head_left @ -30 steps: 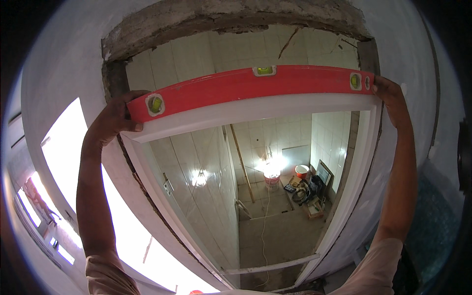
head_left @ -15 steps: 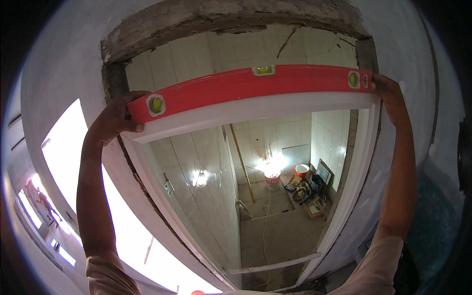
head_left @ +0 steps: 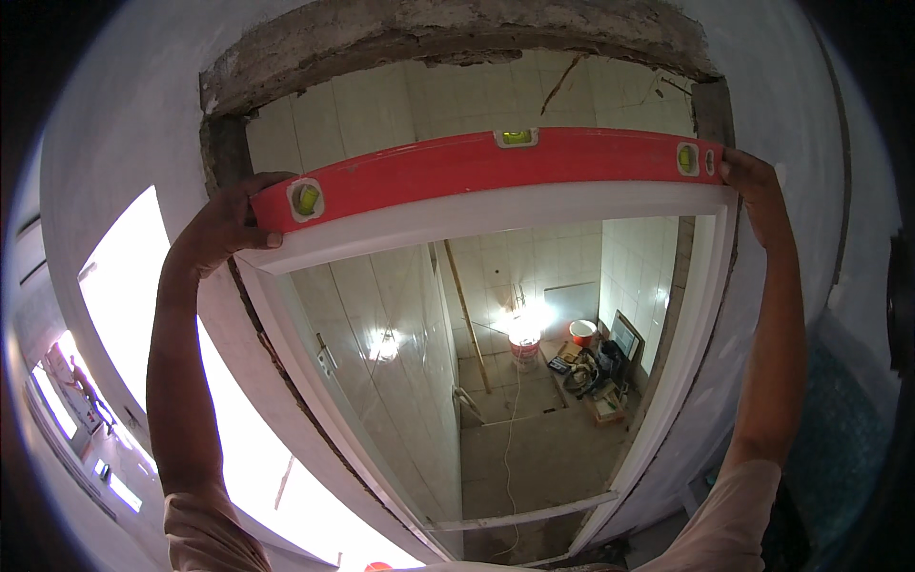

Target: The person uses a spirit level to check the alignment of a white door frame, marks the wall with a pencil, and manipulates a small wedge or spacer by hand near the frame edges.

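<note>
A long red spirit level (head_left: 429,177) with yellow-green vials lies along the top rail of a white door frame (head_left: 419,228). My left hand (head_left: 227,225) grips the level's left end, its thumb by the frame's upper left corner. At the other end, my right hand (head_left: 747,175) is closed around the level's tip beside the right jamb. Both arms are raised and spread wide. The frame stands inside a rough wall opening, and a gap shows between the level and the broken lintel (head_left: 457,43).
Beyond the frame is a tiled room with a bright lamp on a bucket (head_left: 524,351) and a trailing cable (head_left: 510,467). A white and orange bucket (head_left: 582,332) stands near a pile of tools (head_left: 596,372). A crossbar (head_left: 534,516) spans the frame's bottom.
My view has shifted very slightly. Both hands keep their hold on the spirit level, which stays on the frame's top rail.
</note>
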A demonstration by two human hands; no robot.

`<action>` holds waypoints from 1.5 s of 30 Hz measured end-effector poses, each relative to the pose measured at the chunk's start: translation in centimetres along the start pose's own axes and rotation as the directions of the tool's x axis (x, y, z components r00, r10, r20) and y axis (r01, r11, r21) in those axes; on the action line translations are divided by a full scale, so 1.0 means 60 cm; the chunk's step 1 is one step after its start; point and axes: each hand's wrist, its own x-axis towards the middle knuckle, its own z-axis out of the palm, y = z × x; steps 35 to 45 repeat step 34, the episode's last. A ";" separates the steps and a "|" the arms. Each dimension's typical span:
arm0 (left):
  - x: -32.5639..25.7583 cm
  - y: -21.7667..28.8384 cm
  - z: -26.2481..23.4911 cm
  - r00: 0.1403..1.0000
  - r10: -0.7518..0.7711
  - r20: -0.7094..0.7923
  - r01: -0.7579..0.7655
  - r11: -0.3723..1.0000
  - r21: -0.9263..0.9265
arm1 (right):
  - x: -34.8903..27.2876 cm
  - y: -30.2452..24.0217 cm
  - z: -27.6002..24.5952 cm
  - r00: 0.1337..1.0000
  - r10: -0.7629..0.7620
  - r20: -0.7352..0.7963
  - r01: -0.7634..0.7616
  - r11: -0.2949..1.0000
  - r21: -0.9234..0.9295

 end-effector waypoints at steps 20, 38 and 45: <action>0.002 0.015 0.000 0.999 0.026 0.019 -0.025 1.000 -0.017 | 0.003 0.006 -0.007 0.999 0.011 -0.035 -0.011 1.000 0.012; -0.013 0.002 -0.028 0.995 0.063 -0.081 -0.061 0.998 0.019 | 0.013 0.013 -0.019 0.993 0.082 -0.087 -0.086 0.996 -0.035; -0.013 0.002 -0.028 0.995 0.063 -0.081 -0.061 0.998 0.019 | 0.013 0.013 -0.019 0.993 0.082 -0.087 -0.086 0.996 -0.035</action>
